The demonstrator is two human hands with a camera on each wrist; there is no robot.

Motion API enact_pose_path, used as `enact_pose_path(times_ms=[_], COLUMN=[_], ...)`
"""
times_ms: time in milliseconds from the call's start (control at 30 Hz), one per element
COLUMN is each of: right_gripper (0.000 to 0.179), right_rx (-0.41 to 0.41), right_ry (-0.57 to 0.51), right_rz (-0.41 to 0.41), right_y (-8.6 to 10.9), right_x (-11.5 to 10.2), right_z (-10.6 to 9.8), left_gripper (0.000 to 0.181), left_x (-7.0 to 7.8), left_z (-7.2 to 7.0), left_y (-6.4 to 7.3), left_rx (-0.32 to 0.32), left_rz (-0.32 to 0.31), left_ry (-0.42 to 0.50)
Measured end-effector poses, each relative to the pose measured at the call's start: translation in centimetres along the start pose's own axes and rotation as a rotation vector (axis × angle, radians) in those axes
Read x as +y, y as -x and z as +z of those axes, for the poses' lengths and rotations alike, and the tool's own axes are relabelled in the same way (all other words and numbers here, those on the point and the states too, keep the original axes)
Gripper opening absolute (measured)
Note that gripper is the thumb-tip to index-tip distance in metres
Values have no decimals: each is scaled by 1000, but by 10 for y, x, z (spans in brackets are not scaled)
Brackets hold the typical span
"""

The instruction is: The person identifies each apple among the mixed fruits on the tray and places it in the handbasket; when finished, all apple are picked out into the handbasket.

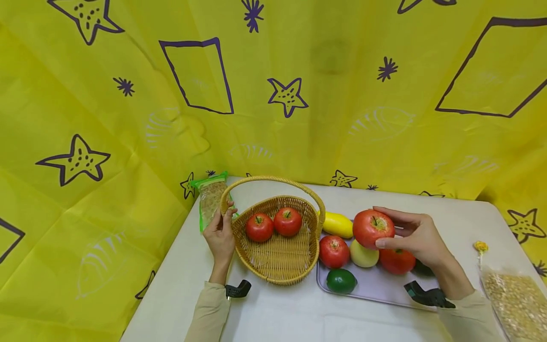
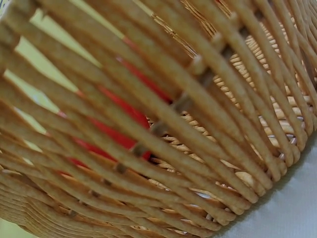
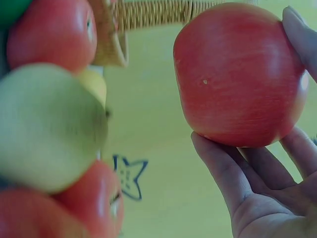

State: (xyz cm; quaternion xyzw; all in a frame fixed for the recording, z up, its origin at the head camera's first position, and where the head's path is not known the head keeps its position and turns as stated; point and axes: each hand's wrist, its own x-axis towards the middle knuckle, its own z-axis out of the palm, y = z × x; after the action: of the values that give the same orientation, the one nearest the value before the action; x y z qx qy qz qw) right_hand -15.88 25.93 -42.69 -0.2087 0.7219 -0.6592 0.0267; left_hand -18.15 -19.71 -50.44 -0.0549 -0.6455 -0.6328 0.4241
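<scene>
My right hand [image 1: 420,237] holds a red apple [image 1: 373,229] between thumb and fingers, raised over the fruit on a pale purple tray [image 1: 376,290]. In the right wrist view the same apple [image 3: 240,74] sits in the fingertips. At the left, my left hand [image 1: 221,236] grips the wicker basket [image 1: 278,261] where its handle meets the rim. Inside the basket lie two red apples [image 1: 259,227], at its far side. The left wrist view shows the basket's woven wall [image 2: 198,124] up close, with red fruit showing through the gaps.
On the tray are more red apples [image 1: 334,252], a pale yellow-green round fruit [image 1: 364,255], a long yellow fruit [image 1: 337,225] and a green fruit [image 1: 341,281]. A green-edged packet [image 1: 211,197] lies behind the left hand. A bag of grains [image 1: 517,299] lies at right.
</scene>
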Motion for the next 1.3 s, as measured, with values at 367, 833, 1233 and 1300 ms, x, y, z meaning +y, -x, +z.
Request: enact_pose_path(times_ms=[367, 833, 1233, 1300], right_gripper=[66, 65, 66, 66], right_rx=[-53, -147, -190, -205], right_ry=[76, -25, -50, -59], right_rz=[44, 34, -4, -15], right_y=[-7, -18, -18, -19], right_x=[-4, -1, -2, -1], right_z=[33, 78, 93, 98], left_gripper=[31, 28, 28, 29], left_x=[-1, 0, 2, 2], left_z=[-1, 0, -1, 0], left_y=[0, -1, -1, -1], left_rx=[-2, -1, -3, -4], left_rz=[-14, 12, -2, -7], left_ry=[-1, 13, 2, 9])
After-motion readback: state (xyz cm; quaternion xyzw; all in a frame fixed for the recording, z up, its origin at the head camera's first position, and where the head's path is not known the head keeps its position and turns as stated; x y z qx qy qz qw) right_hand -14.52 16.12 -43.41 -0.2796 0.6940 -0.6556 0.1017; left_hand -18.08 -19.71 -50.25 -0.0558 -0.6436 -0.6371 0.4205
